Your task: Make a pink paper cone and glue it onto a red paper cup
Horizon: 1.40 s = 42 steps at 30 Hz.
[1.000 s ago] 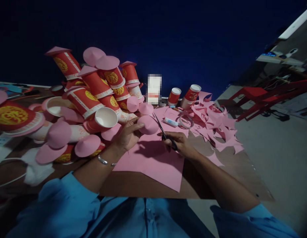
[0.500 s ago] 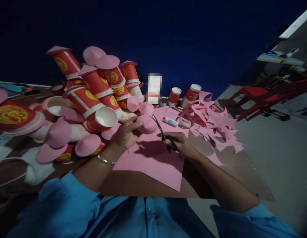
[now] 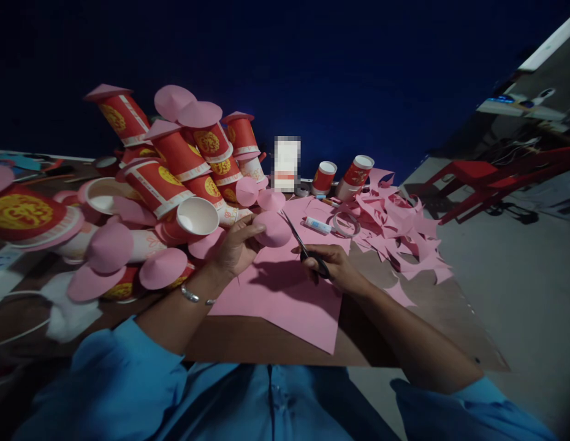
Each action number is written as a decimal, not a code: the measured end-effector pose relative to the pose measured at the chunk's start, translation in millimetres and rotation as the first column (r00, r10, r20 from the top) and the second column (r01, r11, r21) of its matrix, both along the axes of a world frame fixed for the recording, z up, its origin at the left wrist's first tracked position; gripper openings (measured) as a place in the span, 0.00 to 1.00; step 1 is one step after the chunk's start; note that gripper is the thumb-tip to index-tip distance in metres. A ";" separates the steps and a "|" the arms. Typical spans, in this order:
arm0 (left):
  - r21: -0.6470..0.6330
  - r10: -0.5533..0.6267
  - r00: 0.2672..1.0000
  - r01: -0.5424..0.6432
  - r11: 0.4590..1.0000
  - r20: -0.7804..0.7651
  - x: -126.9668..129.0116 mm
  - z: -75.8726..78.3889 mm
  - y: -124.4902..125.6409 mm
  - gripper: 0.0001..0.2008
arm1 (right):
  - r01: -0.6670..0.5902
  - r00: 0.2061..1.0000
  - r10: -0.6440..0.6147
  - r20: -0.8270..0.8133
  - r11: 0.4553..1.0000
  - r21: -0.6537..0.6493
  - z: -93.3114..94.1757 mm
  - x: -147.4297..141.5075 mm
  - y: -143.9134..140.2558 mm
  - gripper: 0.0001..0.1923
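Pink paper, shaped into a shallow cone (image 3: 273, 228), sits just above the middle of the frame, pinched at its left edge by the fingers (image 3: 254, 228) of the left hand (image 3: 234, 248); the thumb lies on top and the other fingers curl underneath. The right hand (image 3: 333, 266), slightly right of centre, has its fingers pressed together through the loops of black scissors (image 3: 304, 247), whose blades point up and left, with the tips just beside the cone's right edge. Whether the blades are parted cannot be told.

Beneath both hands lies a large pink sheet (image 3: 289, 303), flat on the brown surface (image 3: 248, 343). A silver bracelet (image 3: 192, 297) circles the left wrist, and blue sleeves fill the bottom of the frame.

Left of the hands, red paper cups (image 3: 159, 187) with gold emblems and pink cone caps are heaped in a pile that reaches the upper left. Just beyond the scissors lie a small white glue stick (image 3: 317, 226) and a ring of tape (image 3: 344, 225). Two more cups (image 3: 353, 170) stand upright behind them, and pink offcuts (image 3: 404, 236) spread towards the right edge of the surface.
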<state>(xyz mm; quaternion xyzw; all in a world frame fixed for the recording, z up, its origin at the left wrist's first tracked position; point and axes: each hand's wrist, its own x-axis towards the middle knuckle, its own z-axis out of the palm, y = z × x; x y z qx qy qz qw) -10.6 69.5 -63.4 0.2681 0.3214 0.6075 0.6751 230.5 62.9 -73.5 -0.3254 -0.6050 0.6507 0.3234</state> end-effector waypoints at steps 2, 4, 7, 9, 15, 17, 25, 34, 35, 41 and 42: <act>-0.005 0.004 1.000 -0.004 1.000 0.001 0.1 0.3 0.0 0.15 | -0.002 1.000 0.002 -0.009 1.000 -0.002 -0.2 -0.3 -0.1 0.30; -0.009 0.006 1.000 -0.007 1.000 -0.005 0.1 0.4 0.2 0.15 | -0.004 1.000 0.004 -0.014 1.000 0.000 -0.6 -0.7 0.0 0.30; -0.008 0.010 1.000 -0.011 1.000 -0.009 0.4 0.4 0.6 0.15 | -0.001 1.000 0.001 -0.019 1.000 -0.009 -1.4 -1.2 0.0 0.31; -0.008 0.014 1.000 -0.014 1.000 -0.007 0.8 0.7 0.9 0.16 | 0.004 1.000 -0.004 -0.017 1.000 -0.020 -1.8 -1.3 0.0 0.31; -0.010 0.026 1.000 -0.026 1.000 0.000 1.3 1.1 2.3 0.17 | -0.001 1.000 0.001 -0.011 1.000 -0.019 -1.5 -0.6 -0.3 0.32; -0.006 0.023 1.000 -0.023 1.000 -0.003 1.3 0.6 2.7 0.16 | -0.006 1.000 0.005 -0.011 1.000 -0.017 -1.2 -0.6 -0.5 0.32; -0.003 0.020 1.000 -0.020 1.000 -0.003 0.0 -0.9 2.7 0.16 | 0.014 1.000 -0.014 0.004 1.000 -0.025 -0.3 -0.9 -1.4 0.32; -0.008 0.053 0.999 -0.053 0.999 0.002 -1.6 -3.0 3.7 0.17 | 0.027 0.999 -0.026 0.025 0.999 -0.035 -0.2 -0.5 -1.3 0.34; -0.008 0.049 0.999 -0.049 0.999 0.001 -1.7 -2.9 3.8 0.17 | 0.028 0.999 -0.027 0.027 0.999 -0.039 -0.2 -0.6 -1.0 0.34; -0.027 0.067 0.998 -0.067 0.997 0.017 -1.0 -1.6 3.5 0.18 | 0.022 1.000 -0.021 0.007 0.998 -0.057 -0.6 -1.4 -0.4 0.34; -0.028 0.073 0.997 -0.072 0.997 0.017 -0.7 -1.6 3.5 0.19 | 0.021 1.000 -0.021 0.009 0.998 -0.057 -0.6 -1.5 -0.6 0.33</act>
